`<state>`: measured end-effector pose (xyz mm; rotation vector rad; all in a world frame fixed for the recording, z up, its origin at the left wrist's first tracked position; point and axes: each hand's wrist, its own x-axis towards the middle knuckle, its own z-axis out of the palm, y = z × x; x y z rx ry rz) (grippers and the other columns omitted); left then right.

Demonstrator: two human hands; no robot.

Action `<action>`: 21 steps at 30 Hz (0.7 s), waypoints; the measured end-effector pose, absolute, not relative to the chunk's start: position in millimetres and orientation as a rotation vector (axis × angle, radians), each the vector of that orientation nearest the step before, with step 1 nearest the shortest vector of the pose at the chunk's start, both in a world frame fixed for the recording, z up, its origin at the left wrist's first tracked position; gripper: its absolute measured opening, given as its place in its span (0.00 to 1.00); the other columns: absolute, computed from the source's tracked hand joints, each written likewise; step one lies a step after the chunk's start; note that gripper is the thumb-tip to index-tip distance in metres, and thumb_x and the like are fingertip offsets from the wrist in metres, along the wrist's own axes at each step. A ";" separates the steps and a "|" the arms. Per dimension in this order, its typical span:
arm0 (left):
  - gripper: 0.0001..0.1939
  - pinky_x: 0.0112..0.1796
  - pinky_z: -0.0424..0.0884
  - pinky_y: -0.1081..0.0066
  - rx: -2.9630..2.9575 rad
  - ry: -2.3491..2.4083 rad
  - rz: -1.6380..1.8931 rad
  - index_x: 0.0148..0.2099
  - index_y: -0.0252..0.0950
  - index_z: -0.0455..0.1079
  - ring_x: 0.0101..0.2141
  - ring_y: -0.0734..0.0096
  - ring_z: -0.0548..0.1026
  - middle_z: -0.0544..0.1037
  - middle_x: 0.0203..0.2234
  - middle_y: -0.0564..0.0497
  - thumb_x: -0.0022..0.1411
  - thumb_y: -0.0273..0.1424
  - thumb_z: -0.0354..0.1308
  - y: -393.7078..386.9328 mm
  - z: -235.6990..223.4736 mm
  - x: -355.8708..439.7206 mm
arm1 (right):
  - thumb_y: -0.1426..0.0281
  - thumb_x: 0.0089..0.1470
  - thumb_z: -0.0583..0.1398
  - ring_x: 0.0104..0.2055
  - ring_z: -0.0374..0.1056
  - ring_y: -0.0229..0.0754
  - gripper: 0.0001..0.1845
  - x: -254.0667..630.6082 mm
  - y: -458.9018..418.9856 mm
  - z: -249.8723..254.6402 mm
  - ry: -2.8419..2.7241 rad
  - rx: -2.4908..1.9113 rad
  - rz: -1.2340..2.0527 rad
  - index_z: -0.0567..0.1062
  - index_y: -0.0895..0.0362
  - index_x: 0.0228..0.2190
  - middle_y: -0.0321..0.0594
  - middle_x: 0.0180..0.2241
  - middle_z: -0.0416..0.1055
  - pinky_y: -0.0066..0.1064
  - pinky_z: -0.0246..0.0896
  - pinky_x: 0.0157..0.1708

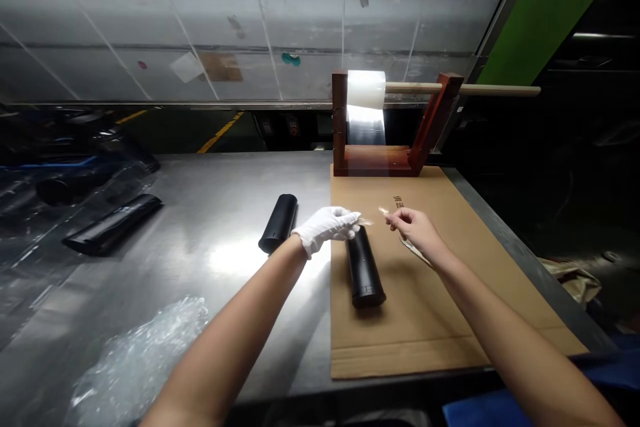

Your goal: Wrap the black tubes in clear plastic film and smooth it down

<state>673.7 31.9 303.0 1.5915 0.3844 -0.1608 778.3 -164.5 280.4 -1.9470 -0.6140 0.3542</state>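
The left hand [325, 227], in a white glove, is narrowed to a pinch on a translucent film strip [367, 221]. The bare right hand [415, 227] pinches a small translucent scrap [383, 211] just beside it. A black cylinder [365, 268] lies directly below the hands on a corrugated cardboard sheet [450, 320]. A second black cylinder [279, 223] lies beside the sheet on the steel table [210, 193]. A wooden stand [375, 161] carrying a film roll [367, 97] rests at the sheet's far edge.
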 end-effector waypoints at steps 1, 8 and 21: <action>0.12 0.31 0.70 0.69 1.601 0.387 -0.166 0.34 0.32 0.68 0.26 0.74 0.72 0.74 0.27 0.54 0.61 0.38 0.58 28.5 301.8 663.0 | 0.52 0.47 0.60 0.19 0.56 0.33 0.20 769.8 -169.5 279.6 -0.629 -1.948 0.385 0.71 0.57 0.21 0.36 0.21 0.69 0.27 0.50 0.20; 0.13 0.30 0.66 0.70 1.683 0.487 -0.119 0.29 0.34 0.66 0.25 0.75 0.68 0.69 0.24 0.56 0.62 0.38 0.56 -1.7 284.3 599.6 | 0.55 0.49 0.58 0.19 0.57 0.34 0.17 714.1 -199.4 261.0 -0.663 -1.965 0.538 0.70 0.56 0.21 0.34 0.21 0.68 0.27 0.51 0.21; 0.12 0.23 0.69 0.74 1.245 0.505 -0.296 0.40 0.32 0.69 0.23 0.77 0.70 0.73 0.28 0.53 0.64 0.37 0.54 -19.4 264.6 584.9 | 0.58 0.52 0.57 0.15 0.63 0.34 0.15 693.1 -200.6 242.0 -0.357 -1.754 0.939 0.64 0.56 0.24 0.39 0.29 0.70 0.23 0.44 0.07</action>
